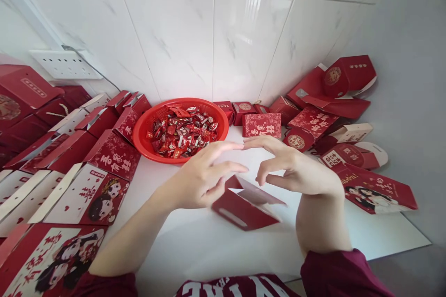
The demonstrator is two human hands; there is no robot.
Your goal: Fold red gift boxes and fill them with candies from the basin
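Observation:
Above the table my left hand (207, 176) is raised with its fingers curved and apart, and nothing shows in its grasp. Facing it is my right hand (287, 164), its fingers bent and spread, also without anything visible in them. The index fingertips of both hands come close together; whether they touch I cannot tell. Just below and between the hands is a red paper gift box (244, 213), tilted, with its flaps open and its outline slightly blurred. The lower fingers of my left hand overlap its upper left edge, and contact there is unclear.
A red plastic basket (139, 137) of wrapped candies (184, 132) stands against the tiled wall. Rows of open red and white boxes (111, 155) line the left side. More boxes (378, 190) are piled at the right, beside the edge of the white table (390, 236).

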